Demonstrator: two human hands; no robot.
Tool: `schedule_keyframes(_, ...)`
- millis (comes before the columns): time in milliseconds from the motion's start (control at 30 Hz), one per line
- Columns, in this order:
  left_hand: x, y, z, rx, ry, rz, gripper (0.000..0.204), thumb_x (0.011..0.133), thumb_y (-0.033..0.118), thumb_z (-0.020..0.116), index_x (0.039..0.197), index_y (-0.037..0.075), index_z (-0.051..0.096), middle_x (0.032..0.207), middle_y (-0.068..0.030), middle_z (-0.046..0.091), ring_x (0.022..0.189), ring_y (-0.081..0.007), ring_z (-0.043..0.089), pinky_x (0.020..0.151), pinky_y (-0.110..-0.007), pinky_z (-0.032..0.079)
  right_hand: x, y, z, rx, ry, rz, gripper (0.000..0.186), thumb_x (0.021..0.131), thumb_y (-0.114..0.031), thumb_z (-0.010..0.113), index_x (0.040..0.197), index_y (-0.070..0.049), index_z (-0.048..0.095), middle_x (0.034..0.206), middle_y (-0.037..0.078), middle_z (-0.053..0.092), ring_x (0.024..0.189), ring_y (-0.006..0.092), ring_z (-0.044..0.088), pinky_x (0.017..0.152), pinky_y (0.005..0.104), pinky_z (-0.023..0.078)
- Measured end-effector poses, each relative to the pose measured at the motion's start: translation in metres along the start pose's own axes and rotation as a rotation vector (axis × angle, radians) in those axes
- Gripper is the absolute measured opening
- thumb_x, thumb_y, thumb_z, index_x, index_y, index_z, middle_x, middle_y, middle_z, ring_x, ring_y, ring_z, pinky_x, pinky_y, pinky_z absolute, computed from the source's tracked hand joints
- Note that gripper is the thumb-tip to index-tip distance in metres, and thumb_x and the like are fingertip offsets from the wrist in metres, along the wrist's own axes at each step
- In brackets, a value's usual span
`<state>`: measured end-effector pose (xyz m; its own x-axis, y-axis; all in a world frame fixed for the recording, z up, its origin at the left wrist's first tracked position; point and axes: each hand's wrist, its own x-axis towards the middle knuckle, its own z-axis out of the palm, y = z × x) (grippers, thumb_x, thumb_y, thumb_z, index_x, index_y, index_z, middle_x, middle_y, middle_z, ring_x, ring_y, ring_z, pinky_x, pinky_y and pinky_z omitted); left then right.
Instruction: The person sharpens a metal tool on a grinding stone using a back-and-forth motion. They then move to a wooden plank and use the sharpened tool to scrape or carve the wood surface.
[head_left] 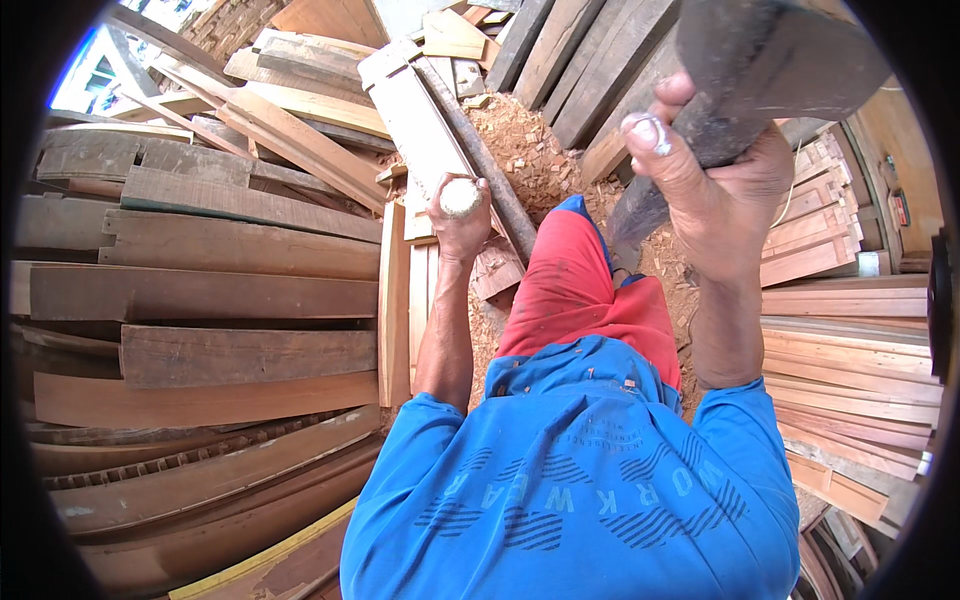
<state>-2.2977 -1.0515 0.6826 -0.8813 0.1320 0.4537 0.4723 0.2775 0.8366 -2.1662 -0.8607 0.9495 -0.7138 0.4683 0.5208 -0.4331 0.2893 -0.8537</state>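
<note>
- The handle (461,197), pale and round-topped, stands in the left hand (459,232), over the near part of the board (412,115); its lower end is hidden, so I cannot tell whether it touches the wood.
- The left grip is closed around it, knuckles close under the top. An off-centre blow could land on them.
- The top looks frayed; a strike there could glance off or split it further.
- The right grip is wrapped around what seems a dark mallet (785,65), held up on the right, well apart from the handle. Its bulk could twist in the fingers, most of them out of sight, and spoil the aim.
- The board lies beside a dark bar (480,160); if nothing firm backs it, it could shift under a knock.
- Shavings (515,140) cover the ground and could make footing slip.
- The red-clad leg (565,270) is near the board; a slipping tool could reach it.
- Farther left, loosely stacked planks (250,295) could slide if jolted.
</note>
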Motion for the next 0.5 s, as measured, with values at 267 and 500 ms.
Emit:
schedule_keyframes(267,-0.011,0.008,0.014,-0.198,0.244,0.220,0.027,0.084,0.004,0.078,0.104,0.002,0.059,0.083,-0.0091,0.069,0.076,-0.0167,0.068,0.071,-0.032,0.054,-0.001,0.008,0.016,0.106,0.045,-0.077,0.029,0.084,-0.004,0.081,0.108,0.000,0.064,0.081,0.008,0.068,0.068,0.0107,0.065,0.063,0.0251,0.054)
schedule_keyframes(500,-0.012,0.008,0.008,-0.105,0.115,0.087,0.016,0.083,0.006,0.077,0.088,0.004,0.062,0.081,-0.0097,0.068,0.076,-0.0227,0.067,0.078,-0.036,0.054,0.003,0.011,0.018,0.092,0.029,-0.087,0.030,0.085,-0.005,0.081,0.109,0.000,0.064,0.081,0.007,0.068,0.070,0.0112,0.066,0.063,0.0249,0.054)
